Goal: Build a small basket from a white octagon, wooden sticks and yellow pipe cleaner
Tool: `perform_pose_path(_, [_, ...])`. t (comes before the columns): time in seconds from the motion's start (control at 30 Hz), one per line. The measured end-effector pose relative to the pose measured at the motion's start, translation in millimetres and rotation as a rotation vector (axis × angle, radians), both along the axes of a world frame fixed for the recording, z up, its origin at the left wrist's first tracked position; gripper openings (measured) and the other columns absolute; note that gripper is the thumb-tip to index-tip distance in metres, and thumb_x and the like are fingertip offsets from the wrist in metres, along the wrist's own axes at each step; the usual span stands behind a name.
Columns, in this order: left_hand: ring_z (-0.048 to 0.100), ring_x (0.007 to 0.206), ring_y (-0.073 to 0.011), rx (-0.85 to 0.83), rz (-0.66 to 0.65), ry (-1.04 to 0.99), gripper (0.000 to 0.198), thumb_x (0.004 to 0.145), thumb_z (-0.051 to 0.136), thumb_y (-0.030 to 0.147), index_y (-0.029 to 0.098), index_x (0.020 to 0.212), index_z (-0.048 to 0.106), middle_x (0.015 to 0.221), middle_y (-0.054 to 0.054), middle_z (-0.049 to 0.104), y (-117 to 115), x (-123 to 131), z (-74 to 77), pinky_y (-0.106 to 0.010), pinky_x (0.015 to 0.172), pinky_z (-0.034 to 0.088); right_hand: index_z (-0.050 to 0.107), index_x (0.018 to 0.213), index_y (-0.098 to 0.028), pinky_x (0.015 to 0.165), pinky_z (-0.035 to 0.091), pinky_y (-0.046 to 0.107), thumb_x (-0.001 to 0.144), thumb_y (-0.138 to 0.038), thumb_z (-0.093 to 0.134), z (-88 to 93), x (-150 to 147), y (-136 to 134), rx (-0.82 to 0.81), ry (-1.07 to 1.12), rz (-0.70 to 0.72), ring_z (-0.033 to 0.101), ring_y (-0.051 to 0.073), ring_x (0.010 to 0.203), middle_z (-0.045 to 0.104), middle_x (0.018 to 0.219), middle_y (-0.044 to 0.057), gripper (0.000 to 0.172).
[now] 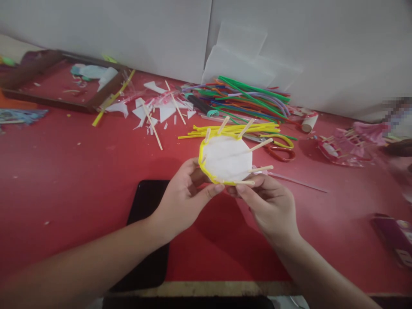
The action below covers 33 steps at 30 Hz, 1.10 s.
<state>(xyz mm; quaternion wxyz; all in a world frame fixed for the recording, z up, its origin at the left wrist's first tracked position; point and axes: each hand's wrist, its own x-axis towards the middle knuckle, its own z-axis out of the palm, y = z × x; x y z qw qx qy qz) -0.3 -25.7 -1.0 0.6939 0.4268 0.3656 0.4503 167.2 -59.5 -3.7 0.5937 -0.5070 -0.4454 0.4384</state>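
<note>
A round white disc with several wooden sticks standing out around its rim is held up over the red table. A yellow pipe cleaner winds around its left side, top and bottom between the sticks; the right side shows no yellow. My left hand pinches the disc's lower left edge, thumb in front and fingers behind. At the lower right, my right hand grips the edge near the lowest stick. The fingertips behind the disc are partly hidden.
Behind the disc lie yellow pipe cleaners, red and yellow scissors and a coloured pile. Paper scraps and a wooden frame are at left. A black phone-like slab lies under my left forearm; pink craft sits right.
</note>
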Motion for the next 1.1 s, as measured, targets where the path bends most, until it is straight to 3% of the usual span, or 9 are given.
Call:
perform_pose_path(0.37, [0.076, 0.084, -0.013, -0.107, -0.054, -0.087, 0.023, 0.079, 0.081, 0.023, 0.017, 0.098, 0.07, 0.091, -0.003, 0.081, 3.2, -2.4, -6.5, -0.02, 0.081, 0.059, 0.07, 0.07, -0.021, 0.065, 0.066, 0.024, 0.077, -0.015, 0.076, 4.2, -2.8, -2.8, 0.013, -0.073, 0.015, 0.076, 0.016, 0.064, 0.077, 0.071, -0.002, 0.011])
perform_pose_path(0.67, [0.074, 0.097, -0.0132, -0.112, -0.069, -0.163, 0.036, 0.076, 0.083, 0.015, 0.02, 0.108, 0.069, 0.105, -0.002, 0.079, 3.0, 1.5, -9.9, -0.02, 0.087, 0.058, 0.069, 0.065, -0.02, 0.053, 0.058, 0.02, 0.073, -0.018, 0.076, 5.0, -3.8, -1.2, 0.023, -0.281, -0.091, 0.07, 0.013, 0.057, 0.073, 0.064, -0.001, 0.01])
perform_pose_path(1.1, [0.076, 0.082, -0.0105, -0.208, -0.154, -0.193, 0.022, 0.076, 0.083, 0.017, 0.025, 0.096, 0.078, 0.094, 0.001, 0.081, 3.8, -1.2, -8.6, -0.015, 0.071, 0.059, 0.071, 0.069, -0.02, 0.048, 0.053, 0.015, 0.075, -0.018, 0.074, 5.0, -2.0, -1.8, 0.012, -0.376, -0.01, 0.068, 0.01, 0.055, 0.074, 0.066, -0.002, 0.007])
